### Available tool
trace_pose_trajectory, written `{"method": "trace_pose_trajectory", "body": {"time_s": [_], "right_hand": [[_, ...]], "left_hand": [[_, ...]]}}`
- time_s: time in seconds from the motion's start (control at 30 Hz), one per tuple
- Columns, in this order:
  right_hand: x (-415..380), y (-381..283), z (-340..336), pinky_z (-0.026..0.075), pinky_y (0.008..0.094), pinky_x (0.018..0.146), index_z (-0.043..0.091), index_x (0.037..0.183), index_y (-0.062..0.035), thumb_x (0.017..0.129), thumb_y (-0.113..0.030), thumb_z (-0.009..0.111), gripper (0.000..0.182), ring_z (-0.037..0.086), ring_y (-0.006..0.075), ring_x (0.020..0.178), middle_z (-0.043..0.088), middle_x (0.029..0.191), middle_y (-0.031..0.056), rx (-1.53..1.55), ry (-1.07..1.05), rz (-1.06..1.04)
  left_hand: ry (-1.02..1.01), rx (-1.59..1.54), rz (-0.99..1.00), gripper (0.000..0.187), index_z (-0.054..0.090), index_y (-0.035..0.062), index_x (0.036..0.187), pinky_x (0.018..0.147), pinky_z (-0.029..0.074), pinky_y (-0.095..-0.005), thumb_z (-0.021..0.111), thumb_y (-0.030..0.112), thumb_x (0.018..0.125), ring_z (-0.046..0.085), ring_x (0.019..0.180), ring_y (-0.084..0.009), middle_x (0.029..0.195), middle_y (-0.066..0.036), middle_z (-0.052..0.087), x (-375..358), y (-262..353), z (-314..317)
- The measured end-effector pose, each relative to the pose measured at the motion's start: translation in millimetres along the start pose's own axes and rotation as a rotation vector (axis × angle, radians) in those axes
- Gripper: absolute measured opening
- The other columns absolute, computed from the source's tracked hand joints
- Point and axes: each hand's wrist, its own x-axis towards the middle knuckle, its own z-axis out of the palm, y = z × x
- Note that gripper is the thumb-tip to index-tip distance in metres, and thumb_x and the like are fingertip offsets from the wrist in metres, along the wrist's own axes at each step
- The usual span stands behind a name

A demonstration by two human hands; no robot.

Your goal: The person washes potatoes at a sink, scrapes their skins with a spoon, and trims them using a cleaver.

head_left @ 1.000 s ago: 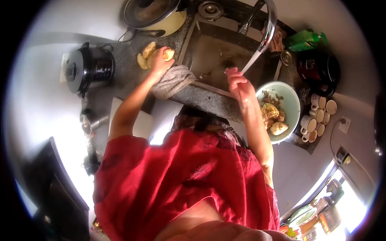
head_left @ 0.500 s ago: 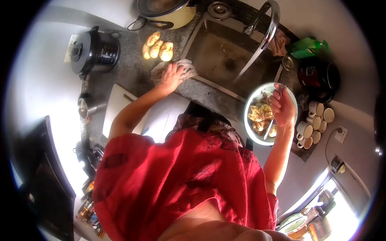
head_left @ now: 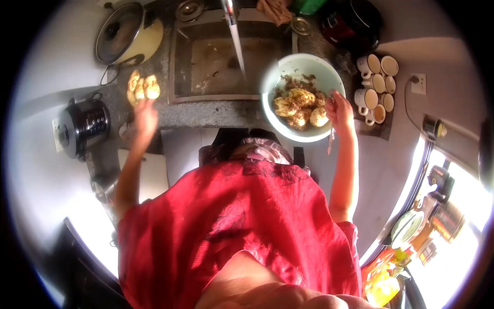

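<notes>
My left hand [head_left: 145, 118], smeared by motion, is just below several pale, peeled-looking pieces [head_left: 140, 89] on the counter; whether it touches them is unclear. A light green basin [head_left: 332, 74] holds several brown-and-yellow lumps [head_left: 301, 105] and dark scraps. At the basin's right rim, my right hand [head_left: 339, 112] is closed around a thin tool, whose lower end [head_left: 330, 143] hangs below the fingers. Water [head_left: 237, 46] runs from the tap [head_left: 228, 9] into the sink [head_left: 216, 62].
Pots stand at the upper left [head_left: 146, 44] and left [head_left: 92, 123]. White mugs [head_left: 366, 98] are grouped right of the basin, below a dark red cooker [head_left: 350, 26]. The stone counter edge [head_left: 216, 114] runs along the front.
The view has turned and shifted. My left hand has left the cloth and is nearer the pale pieces. My right hand has moved from over the basin to its right rim.
</notes>
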Motion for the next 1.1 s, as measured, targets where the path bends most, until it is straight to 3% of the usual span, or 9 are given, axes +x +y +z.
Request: {"method": "trace_pose_trajectory", "body": {"time_s": [0.13,0.23,0.4,0.47,0.57,0.6,0.7,0.9,1.1], "right_hand": [[6.0,19.4,-4.4,0.021,0.0197,0.04,0.046,0.089,-0.0086,0.098,-0.018,0.046,0.013,0.029,0.0038,0.046,0.042,0.064,-0.0019,-0.018,-0.01,-0.063],[-0.2,26.6,-1.0,0.022,0.0189,0.042,0.049,0.085,-0.0092,0.096,-0.014,0.052,0.012,0.034,0.0036,0.049,0.047,0.067,-0.0019,0.033,-0.002,-0.107],[-21.5,37.0,-13.2,0.022,0.0182,0.042,0.052,0.079,-0.0106,0.094,-0.015,0.056,0.016,0.037,0.003,0.049,0.048,0.065,-0.0029,0.015,0.076,-0.177],[-34.1,39.1,-20.3,0.021,0.019,0.042,0.051,0.078,-0.0105,0.093,-0.016,0.056,0.017,0.034,0.0028,0.049,0.044,0.063,-0.0041,0.011,0.121,-0.178],[-47.2,44.5,-28.6,0.02,0.0192,0.042,0.05,0.077,-0.0106,0.093,-0.017,0.057,0.019,0.031,0.0029,0.05,0.04,0.062,-0.0049,0.093,0.181,-0.189],[-55.7,41.8,-25.1,0.02,0.0184,0.043,0.049,0.077,-0.0102,0.093,-0.017,0.056,0.019,0.03,0.0029,0.05,0.039,0.063,-0.0053,0.096,0.227,-0.192],[-71.0,35.8,-8.9,0.02,0.0179,0.043,0.049,0.079,-0.0095,0.093,-0.018,0.056,0.018,0.03,0.0027,0.05,0.04,0.065,-0.0053,0.179,0.282,-0.199],[-58.5,37.0,74.7,0.023,0.0154,0.041,0.055,0.087,-0.0128,0.093,-0.017,0.056,0.007,0.034,0.0015,0.05,0.046,0.065,-0.0058,0.174,0.158,-0.174],[-17.1,82.5,171.9,0.027,0.0196,0.043,0.054,0.08,-0.0111,0.094,-0.02,0.054,0.017,0.037,0.005,0.05,0.045,0.062,-0.0041,-0.131,0.005,-0.113]], "left_hand": [[0.022,-0.646,0.476,0.03,0.063,0.0066,0.102,0.09,0.044,-0.0418,0.057,-0.002,0.074,0.056,0.101,-0.0286,0.103,-0.01,0.062,36.1,224.9,-6.6],[-0.356,-0.319,0.639,0.04,0.058,0.0047,0.118,0.095,0.043,-0.0407,0.068,0.015,0.08,0.049,0.111,-0.0239,0.115,-0.011,0.056,38.1,350.2,-1.1],[-0.233,0.051,0.84,0.079,0.039,-0.0077,0.129,0.096,0.041,-0.0466,0.073,0.04,0.075,0.05,0.112,-0.0284,0.114,-0.022,0.053,47.4,399.3,47.1],[-0.825,-0.097,0.592,0.077,0.038,-0.0038,0.13,0.094,0.044,-0.0439,0.074,0.037,0.075,0.056,0.105,-0.0299,0.114,-0.022,0.055,70.7,413.0,21.6],[-0.786,-0.418,0.535,0.076,0.038,0.0002,0.13,0.09,0.047,-0.0387,0.074,0.037,0.075,0.059,0.103,-0.0291,0.116,-0.022,0.056,77.5,402.3,-6.8],[-0.884,-0.903,0.388,0.079,0.039,0.003,0.13,0.092,0.047,-0.0365,0.078,0.039,0.072,0.057,0.109,-0.0279,0.118,-0.021,0.055,78.2,391.8,4.1],[-1.109,-1.398,0.24,0.087,0.033,0.0087,0.139,0.085,0.052,-0.0344,0.064,0.062,0.077,0.056,0.111,-0.0232,0.124,-0.016,0.053,103.5,347.0,-26.5],[-1.431,-1.757,-0.453,0.046,0.063,0.0118,0.108,0.075,0.058,-0.0387,0.057,0.052,0.087,0.065,0.089,-0.0204,0.097,-0.008,0.066,161.6,244.9,55.7],[-1.188,-1.807,-0.598,0.041,0.062,0.0137,0.109,0.081,0.053,-0.0501,0.055,0.049,0.089,0.065,0.088,-0.0234,0.099,-0.005,0.067,178.7,250.2,105.2]]}}
